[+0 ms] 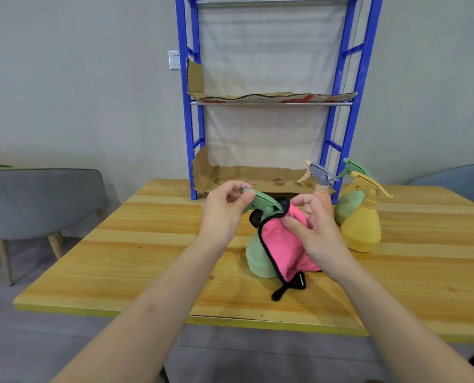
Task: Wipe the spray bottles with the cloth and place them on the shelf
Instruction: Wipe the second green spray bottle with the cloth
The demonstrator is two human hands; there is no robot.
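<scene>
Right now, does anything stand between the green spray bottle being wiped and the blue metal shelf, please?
Nothing visible: the green spray bottle faces the blue metal shelf directly; the peach bottle stands rightward.

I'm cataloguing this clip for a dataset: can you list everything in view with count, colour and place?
table: 1, light wood, foreground
held spray bottle: 1, green, table centre
cloth: 1, pink with black trim, draped over that bottle
yellow bottle: 1, yellow, table right
second green bottle: 1, green, behind the yellow one
peach bottle: 1, peach with grey head, beside the green one
shelf: 1, blue frame, table's far edge
cardboard liners: 2, brown, on its tiers
grey chair: 1, grey, left
wall socket: 1, white, left of the shelf
left hand: pinches the held bottle's spray head
right hand: grips the cloth against it
</scene>
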